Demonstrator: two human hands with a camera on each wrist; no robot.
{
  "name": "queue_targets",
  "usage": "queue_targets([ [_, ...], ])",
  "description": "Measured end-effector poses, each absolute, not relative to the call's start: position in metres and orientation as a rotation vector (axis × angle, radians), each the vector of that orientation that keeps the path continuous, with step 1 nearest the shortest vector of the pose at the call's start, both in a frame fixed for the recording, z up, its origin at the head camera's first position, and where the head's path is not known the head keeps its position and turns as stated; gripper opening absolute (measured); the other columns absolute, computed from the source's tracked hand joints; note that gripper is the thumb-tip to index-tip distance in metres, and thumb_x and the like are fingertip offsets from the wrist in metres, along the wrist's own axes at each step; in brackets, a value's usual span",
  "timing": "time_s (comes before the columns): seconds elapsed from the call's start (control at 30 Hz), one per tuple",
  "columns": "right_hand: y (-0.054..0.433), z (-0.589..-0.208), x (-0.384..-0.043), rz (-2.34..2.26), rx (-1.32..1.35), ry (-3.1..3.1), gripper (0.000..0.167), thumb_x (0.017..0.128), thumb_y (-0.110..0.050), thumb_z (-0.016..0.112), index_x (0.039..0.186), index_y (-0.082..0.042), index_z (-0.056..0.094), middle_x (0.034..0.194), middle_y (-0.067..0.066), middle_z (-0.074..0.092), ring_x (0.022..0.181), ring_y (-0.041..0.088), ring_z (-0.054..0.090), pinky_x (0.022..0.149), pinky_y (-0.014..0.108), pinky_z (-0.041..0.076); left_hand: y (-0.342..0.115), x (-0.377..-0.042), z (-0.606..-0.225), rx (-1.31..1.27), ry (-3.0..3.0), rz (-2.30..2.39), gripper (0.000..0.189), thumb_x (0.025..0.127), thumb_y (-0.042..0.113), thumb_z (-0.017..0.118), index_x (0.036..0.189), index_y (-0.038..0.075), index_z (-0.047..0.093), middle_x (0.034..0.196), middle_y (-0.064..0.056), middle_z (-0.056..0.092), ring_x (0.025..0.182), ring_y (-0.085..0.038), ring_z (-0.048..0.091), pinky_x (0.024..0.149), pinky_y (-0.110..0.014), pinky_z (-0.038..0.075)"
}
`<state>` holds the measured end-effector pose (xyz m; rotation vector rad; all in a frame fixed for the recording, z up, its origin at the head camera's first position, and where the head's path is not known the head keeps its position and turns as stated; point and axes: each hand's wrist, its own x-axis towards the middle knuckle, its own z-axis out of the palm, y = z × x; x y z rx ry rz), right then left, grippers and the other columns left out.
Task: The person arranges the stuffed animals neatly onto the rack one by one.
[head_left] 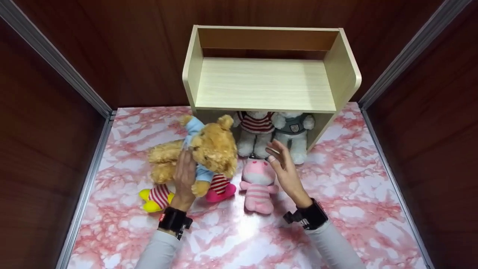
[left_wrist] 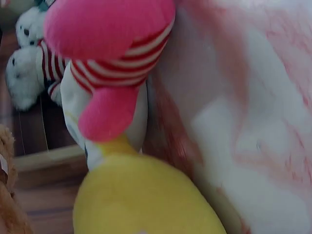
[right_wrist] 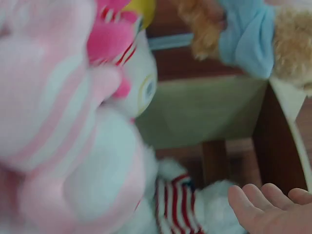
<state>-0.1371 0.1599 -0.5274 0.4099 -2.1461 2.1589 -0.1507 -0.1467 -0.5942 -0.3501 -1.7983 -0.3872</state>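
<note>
A golden-brown teddy bear (head_left: 218, 145) in a light blue top hangs tilted sideways above the table, in front of the shelf's left end. My left hand (head_left: 185, 173) holds it round the body; the thumb is hidden. Over the pink striped plush doll (head_left: 257, 186), which lies on its back, my right hand (head_left: 285, 172) is raised with fingers spread and nothing in them. Two white plush bears, one in a red striped top (head_left: 255, 122) and one in a grey-green top (head_left: 295, 125), sit in the shelf's lower compartment with their heads hidden.
A pale wooden two-level shelf (head_left: 265, 84) stands against the back wall. Beneath the teddy lie a yellow-footed striped plush (head_left: 158, 197) and a pink-footed striped plush (head_left: 220, 188), partly covered. Dark panels with metal edges (head_left: 86, 164) bound the marbled table (head_left: 224, 239).
</note>
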Motion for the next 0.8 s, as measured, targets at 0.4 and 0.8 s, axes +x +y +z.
queue_targets([
  [0.4, 0.138, -0.505, -0.129, 2.426, 0.360, -2.103, 0.057, 0.110, -0.022, 0.040, 0.161, -0.001, 0.026, 0.158, 0.023, 0.039, 0.141, 0.039, 0.044, 0.110, 0.060, 0.042, -0.124, -0.146, -0.599, -0.676, -1.961, -0.462, 0.060, 0.089, -0.021, 0.046, 0.142, 0.006, 0.048, 0.147, -0.022, 0.054, 0.133, -0.049, 0.053, 0.107, -0.061, 0.046],
  [0.8, 0.124, -0.506, -0.127, 2.145, 0.126, -2.427, 0.070, 0.108, -0.033, 0.053, 0.165, -0.009, 0.020, 0.163, 0.023, 0.031, 0.148, 0.037, 0.035, 0.122, 0.051, 0.026, -0.104, -0.145, -0.612, -0.706, -2.083, -0.339, 0.062, 0.093, -0.015, 0.048, 0.146, 0.017, 0.052, 0.153, -0.014, 0.052, 0.139, -0.042, 0.048, 0.107, -0.063, 0.043],
])
